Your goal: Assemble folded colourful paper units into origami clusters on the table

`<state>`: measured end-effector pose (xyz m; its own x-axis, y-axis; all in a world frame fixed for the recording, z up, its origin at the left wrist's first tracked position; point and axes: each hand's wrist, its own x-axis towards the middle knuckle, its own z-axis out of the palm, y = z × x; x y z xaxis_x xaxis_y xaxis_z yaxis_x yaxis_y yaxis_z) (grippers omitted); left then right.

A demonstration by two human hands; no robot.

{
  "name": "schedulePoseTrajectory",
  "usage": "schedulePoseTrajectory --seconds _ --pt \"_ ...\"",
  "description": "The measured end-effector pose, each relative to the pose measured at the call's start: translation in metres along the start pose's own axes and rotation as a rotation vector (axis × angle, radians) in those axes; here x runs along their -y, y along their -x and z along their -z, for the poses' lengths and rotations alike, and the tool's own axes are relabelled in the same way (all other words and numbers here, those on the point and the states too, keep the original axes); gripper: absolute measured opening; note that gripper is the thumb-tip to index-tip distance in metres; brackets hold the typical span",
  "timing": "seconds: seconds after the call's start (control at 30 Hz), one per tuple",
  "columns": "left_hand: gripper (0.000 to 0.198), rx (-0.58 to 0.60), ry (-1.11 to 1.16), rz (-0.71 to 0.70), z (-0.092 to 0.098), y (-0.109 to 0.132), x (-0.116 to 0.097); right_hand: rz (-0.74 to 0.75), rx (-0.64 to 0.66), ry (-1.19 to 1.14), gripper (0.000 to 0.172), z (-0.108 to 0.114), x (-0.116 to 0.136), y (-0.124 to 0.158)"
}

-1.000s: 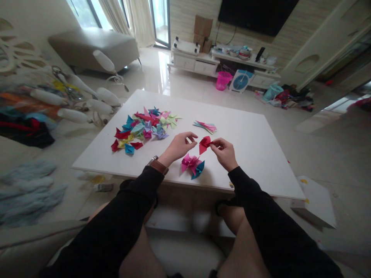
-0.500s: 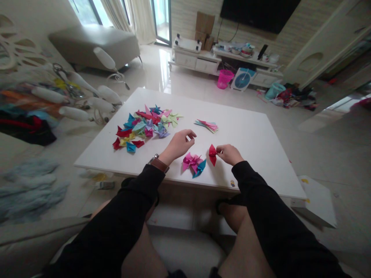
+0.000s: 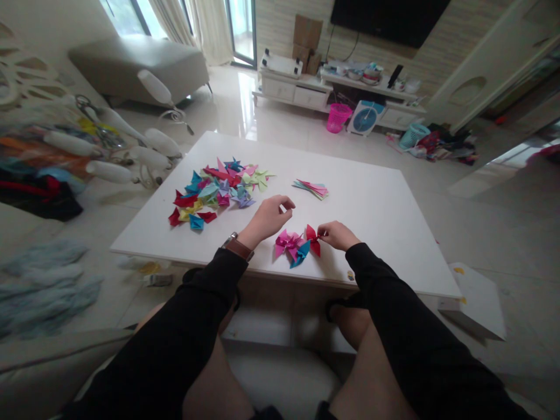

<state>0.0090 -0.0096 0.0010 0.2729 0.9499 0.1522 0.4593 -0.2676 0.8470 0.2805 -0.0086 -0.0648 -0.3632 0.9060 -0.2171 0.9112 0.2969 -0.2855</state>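
Note:
Between the fingertips of my right hand (image 3: 339, 235) is a red origami crane (image 3: 313, 240), its wings spread. It is right beside a blue origami crane (image 3: 300, 254) and some pink origami cranes (image 3: 287, 244) near the front edge of the white table (image 3: 380, 216); whether it touches them I cannot tell. My left hand (image 3: 272, 217) hovers just behind and left of these, fingers loosely curved and apart, with nothing in it. A large heap of folded paper cranes (image 3: 221, 186) in many colours covers the table's left part.
A fanned stack of coloured paper (image 3: 311, 189) lies toward the back of the table. A small sticker (image 3: 350, 275) is at the front edge. White lamp arms (image 3: 153, 154) reach close to the table's left side. A white box (image 3: 475, 303) stands by the right corner.
My right hand has moved left and slightly down, bringing the red crane up beside the blue and pink ones. The left hand has stayed in place.

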Motion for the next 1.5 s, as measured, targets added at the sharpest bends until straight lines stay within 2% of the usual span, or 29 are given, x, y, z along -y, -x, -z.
schedulePoseTrajectory --seconds 0.23,0.53,0.77,1.0,1.33,1.5 --pt "0.016 0.002 -0.029 -0.023 0.0 -0.001 0.001 0.049 0.022 -0.061 0.007 -0.002 0.0 -0.001" --pt "0.016 0.004 -0.043 -0.028 0.001 0.0 0.0 0.048 0.043 -0.055 0.014 -0.001 0.002 -0.001" --pt "0.016 0.015 -0.061 -0.03 0.0 -0.001 0.001 0.048 0.052 -0.072 0.01 -0.003 0.001 -0.001" --pt "0.016 0.049 -0.116 -0.046 0.002 0.001 0.002 0.035 0.049 -0.076 0.026 -0.003 -0.004 -0.001" --pt "0.02 0.101 -0.289 -0.011 0.004 0.004 0.023 -0.01 0.039 -0.037 0.027 0.003 -0.006 0.003" --pt "0.032 0.125 -0.418 0.116 0.01 0.002 0.043 -0.023 0.039 -0.032 0.028 0.007 -0.003 0.004"
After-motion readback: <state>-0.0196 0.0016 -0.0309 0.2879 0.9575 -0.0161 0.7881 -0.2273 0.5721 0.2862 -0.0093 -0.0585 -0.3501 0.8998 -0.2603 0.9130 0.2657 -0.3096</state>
